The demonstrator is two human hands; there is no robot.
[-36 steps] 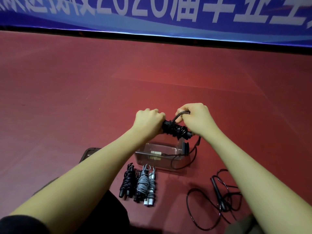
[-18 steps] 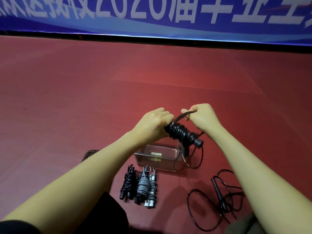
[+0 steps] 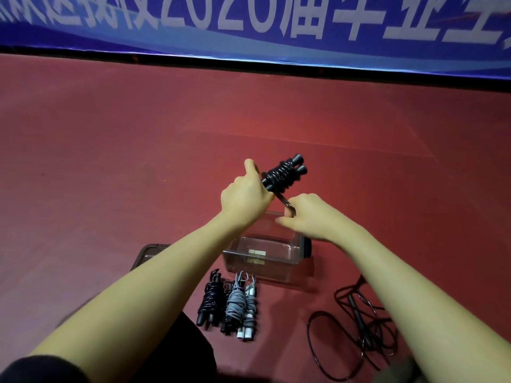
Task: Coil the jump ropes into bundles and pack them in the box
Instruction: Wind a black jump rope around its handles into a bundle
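My left hand (image 3: 244, 196) grips the lower end of a black jump rope bundle (image 3: 283, 174), whose handle ends point up and to the right. Just below it, my right hand (image 3: 305, 218) pinches the loose end of that rope, pulled taut from the bundle. Both hands hover above a clear plastic box (image 3: 262, 258) on the red floor; a small pale label shows inside it. In front of the box lie three coiled bundles side by side: a black one (image 3: 210, 298), a grey one (image 3: 236, 302) and a thinner grey one with white handles (image 3: 250, 308).
An uncoiled black jump rope (image 3: 356, 327) sprawls on the floor at the right, partly under my right forearm. The dark box lid (image 3: 149, 254) lies left of the box. A blue banner (image 3: 249, 26) runs along the far edge of the red floor (image 3: 110, 161).
The bundle has swung from pointing down-right to pointing up-right in my left hand. My right hand moved from above the bundle to below it, pulling the rope's end down.
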